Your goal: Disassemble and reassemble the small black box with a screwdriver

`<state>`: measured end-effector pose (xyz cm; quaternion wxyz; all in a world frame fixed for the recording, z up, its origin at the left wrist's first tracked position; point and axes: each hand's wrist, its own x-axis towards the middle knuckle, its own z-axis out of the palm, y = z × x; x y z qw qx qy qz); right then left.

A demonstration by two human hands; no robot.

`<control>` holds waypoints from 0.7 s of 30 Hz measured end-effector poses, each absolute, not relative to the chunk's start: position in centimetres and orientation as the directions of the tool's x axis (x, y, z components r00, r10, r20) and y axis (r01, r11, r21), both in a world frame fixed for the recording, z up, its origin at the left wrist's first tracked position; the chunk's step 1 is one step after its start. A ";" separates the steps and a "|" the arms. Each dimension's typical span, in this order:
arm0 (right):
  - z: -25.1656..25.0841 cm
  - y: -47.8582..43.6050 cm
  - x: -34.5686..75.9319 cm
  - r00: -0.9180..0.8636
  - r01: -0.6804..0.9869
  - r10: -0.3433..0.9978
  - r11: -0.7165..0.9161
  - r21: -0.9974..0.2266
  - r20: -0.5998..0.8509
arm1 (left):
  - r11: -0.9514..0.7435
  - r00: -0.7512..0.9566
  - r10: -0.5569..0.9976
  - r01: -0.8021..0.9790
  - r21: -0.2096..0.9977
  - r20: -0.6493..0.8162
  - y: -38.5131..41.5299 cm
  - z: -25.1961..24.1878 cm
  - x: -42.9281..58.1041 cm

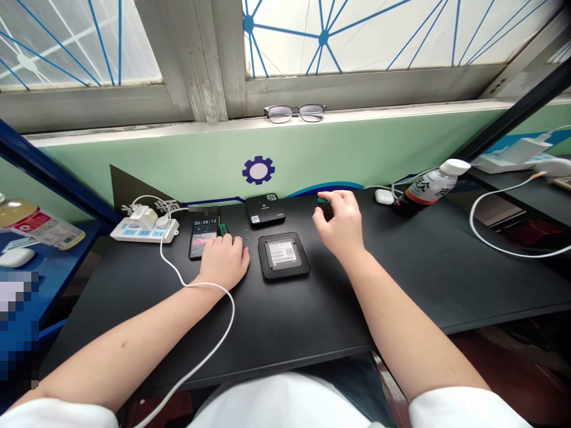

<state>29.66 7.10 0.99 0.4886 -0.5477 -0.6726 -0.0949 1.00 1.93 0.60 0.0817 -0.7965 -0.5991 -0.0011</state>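
The right hand (342, 229) grips a small black thing with a green edge (325, 208) between thumb and fingers. It is over the table, past the labelled box and to its right. The left hand (224, 260) rests low beside the black phone with a lit screen (198, 242). Its fingers curl near a thin green thing (223, 229); I cannot tell if they hold it.

To do this well, I think the right fingers should stay snug and not squeeze hard. The left hand should move gently, so the tiny shiny metal bits (247, 230) do not roll away.

I count two hands, one phone, two things with green on them, and at least two tiny bits. There is one square black box with a white label (284, 254), and one flat black box with rounded corners (264, 210) behind it.
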 end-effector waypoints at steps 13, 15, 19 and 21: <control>-3.4 9.4 29.8 -0.196 0.929 0.933 0.275 -0.247 0.302 | -0.241 0.253 0.949 0.967 -0.087 0.187 2.4 0.6 0.7; -3.6 9.4 29.5 -0.210 0.935 0.930 0.281 -0.217 0.301 | -0.227 0.238 0.952 0.971 -0.080 0.192 2.5 0.7 0.8; -3.3 9.6 29.0 -0.253 0.929 0.909 0.323 -0.179 0.330 | -0.200 0.206 0.961 0.979 -0.047 0.183 2.3 0.8 1.1; -2.7 9.9 28.9 -0.291 0.919 0.893 0.361 -0.161 0.342 | -0.173 0.182 0.965 0.983 -0.062 0.187 2.3 1.0 1.3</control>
